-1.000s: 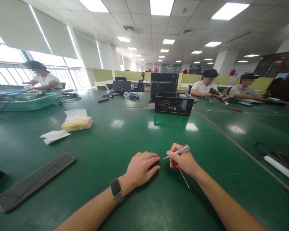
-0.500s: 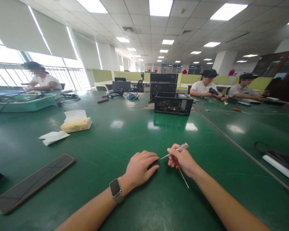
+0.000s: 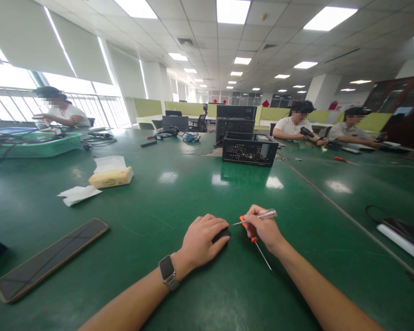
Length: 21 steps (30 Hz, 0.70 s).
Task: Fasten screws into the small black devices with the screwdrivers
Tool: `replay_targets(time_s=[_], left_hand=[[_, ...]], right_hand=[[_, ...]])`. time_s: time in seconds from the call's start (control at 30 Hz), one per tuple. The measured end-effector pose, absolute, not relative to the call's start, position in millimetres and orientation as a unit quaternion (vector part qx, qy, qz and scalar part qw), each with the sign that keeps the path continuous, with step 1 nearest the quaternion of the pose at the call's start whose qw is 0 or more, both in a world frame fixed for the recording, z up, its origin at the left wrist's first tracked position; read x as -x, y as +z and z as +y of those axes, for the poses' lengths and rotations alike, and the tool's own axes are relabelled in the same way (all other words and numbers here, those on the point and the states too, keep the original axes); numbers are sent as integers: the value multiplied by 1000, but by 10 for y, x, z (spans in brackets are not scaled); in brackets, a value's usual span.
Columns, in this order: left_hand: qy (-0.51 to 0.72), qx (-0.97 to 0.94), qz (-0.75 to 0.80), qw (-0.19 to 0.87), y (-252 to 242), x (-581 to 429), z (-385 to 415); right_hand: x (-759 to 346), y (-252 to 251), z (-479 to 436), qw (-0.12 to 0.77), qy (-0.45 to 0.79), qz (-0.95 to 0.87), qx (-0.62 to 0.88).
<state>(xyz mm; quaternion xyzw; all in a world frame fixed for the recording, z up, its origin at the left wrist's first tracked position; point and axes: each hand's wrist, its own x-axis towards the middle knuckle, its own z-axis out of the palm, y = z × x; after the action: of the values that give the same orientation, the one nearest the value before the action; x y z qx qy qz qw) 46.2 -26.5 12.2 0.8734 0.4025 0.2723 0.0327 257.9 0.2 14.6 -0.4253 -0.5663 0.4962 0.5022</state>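
Observation:
My left hand (image 3: 205,240), with a watch on its wrist, presses down over a small dark object (image 3: 221,233) on the green table. Fingers and thumb close around that object, and most of it is hidden, so its kind does not show clearly. In my right hand (image 3: 265,228) is a screwdriver (image 3: 267,214) with a clear handle, held like a pen. Its thin shaft points left, and the tip is close to the dark object; whether they touch I cannot tell. Beneath my right hand lies a second screwdriver (image 3: 262,256) with an orange-and-black handle, partly covered.
To the left lie a long dark flat panel (image 3: 51,259), a tissue pack (image 3: 112,177) and a loose tissue (image 3: 79,195). A green basket (image 3: 48,149) holds cables. Ahead stands a black computer case (image 3: 249,149). Several people sit farther off. A white-edged device (image 3: 400,241) is at right.
My right hand has drawn the clear screwdriver slightly right and lowered its handle, uncovering more of the orange screwdriver's handle. My left hand stays on the dark object. The view has shifted slightly.

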Motion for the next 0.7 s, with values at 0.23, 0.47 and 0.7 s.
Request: replay_targets(time_s=[0.23, 0.47, 0.7], left_hand=[[265, -878, 399, 30, 111, -464, -253], [258, -879, 399, 25, 103, -459, -256], [258, -879, 400, 27, 98, -462, -255]], right_hand=[[-2568, 95, -1, 501, 504, -565, 420], [-2541, 116, -6, 490, 535, -552, 411], [-2531, 152, -20, 477, 533, -558, 420]])
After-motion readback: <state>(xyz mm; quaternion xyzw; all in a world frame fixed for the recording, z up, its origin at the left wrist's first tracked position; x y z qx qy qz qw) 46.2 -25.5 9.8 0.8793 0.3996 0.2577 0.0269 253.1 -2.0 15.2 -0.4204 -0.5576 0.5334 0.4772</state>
